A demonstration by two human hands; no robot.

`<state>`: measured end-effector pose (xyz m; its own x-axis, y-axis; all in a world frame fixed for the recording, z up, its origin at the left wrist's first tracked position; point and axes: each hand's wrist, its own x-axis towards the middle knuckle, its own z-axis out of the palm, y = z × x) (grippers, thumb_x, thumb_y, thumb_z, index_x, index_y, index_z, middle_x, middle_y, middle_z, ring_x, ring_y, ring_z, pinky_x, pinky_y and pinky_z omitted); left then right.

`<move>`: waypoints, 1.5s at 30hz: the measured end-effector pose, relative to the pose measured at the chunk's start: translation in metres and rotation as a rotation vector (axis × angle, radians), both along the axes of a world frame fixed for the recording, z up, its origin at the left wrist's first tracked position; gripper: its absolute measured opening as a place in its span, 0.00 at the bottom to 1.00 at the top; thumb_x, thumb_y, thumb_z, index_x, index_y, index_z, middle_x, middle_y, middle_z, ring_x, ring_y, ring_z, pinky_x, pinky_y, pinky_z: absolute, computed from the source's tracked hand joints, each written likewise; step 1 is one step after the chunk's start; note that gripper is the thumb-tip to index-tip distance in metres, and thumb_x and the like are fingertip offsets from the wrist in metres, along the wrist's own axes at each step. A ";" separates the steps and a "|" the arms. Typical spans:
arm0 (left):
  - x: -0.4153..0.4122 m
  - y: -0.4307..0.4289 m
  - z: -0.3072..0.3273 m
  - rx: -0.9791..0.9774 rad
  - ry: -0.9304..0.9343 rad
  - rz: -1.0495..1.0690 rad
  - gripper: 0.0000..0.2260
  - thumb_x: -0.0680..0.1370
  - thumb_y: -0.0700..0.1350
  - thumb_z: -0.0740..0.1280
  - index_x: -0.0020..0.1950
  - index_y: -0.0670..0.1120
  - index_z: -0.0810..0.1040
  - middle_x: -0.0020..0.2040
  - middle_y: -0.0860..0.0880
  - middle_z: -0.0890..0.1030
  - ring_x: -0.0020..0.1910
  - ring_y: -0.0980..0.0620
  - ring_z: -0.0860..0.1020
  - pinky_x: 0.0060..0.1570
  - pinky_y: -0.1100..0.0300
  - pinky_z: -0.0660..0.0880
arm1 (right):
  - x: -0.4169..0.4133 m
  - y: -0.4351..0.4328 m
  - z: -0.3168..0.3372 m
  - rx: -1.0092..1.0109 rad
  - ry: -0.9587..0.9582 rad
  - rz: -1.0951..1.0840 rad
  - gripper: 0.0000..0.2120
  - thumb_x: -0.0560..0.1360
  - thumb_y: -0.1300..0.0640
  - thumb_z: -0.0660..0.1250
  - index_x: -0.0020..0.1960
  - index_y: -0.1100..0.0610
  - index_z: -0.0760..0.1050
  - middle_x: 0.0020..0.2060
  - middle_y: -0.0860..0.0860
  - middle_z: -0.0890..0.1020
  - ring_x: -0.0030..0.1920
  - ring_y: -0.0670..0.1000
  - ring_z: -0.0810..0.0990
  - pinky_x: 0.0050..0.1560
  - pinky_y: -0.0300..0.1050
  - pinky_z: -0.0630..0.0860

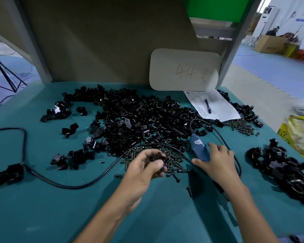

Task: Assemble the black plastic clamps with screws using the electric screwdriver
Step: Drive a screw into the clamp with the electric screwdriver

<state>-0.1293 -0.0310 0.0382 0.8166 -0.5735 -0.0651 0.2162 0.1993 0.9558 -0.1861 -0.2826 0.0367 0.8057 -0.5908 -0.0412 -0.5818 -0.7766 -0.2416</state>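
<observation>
Teal table (42, 199) keeps black clamp parts (139, 116) and screws (175, 159) within reach. Left hand (144, 170) grips a clamp (156, 156) above them, likely for fastening; right hand (218, 160) rests straight fingers on the blue electric screwdriver (199, 148).

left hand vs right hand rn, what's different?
Left hand curls its fingers round a black clamp part; right hand lays straighter, spread fingers over the blue electric screwdriver. Left hand shows its thumb side, above the screw heap; right hand is back-up, beside the heap. Both are bare, over the green table.
</observation>
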 end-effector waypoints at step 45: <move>0.003 0.037 0.046 0.267 -0.696 0.099 0.11 0.80 0.62 0.62 0.59 0.63 0.76 0.55 0.57 0.80 0.57 0.53 0.79 0.55 0.59 0.76 | -0.012 0.134 0.061 1.625 -0.562 0.253 0.09 0.72 0.58 0.72 0.51 0.58 0.86 0.42 0.53 0.82 0.37 0.50 0.79 0.38 0.41 0.79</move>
<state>-0.1262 0.0056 0.0839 0.7668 -0.5325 0.3585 -0.4628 -0.0715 0.8836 -0.1982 -0.1491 0.0981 0.9874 -0.1018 -0.1215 -0.0725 0.3919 -0.9171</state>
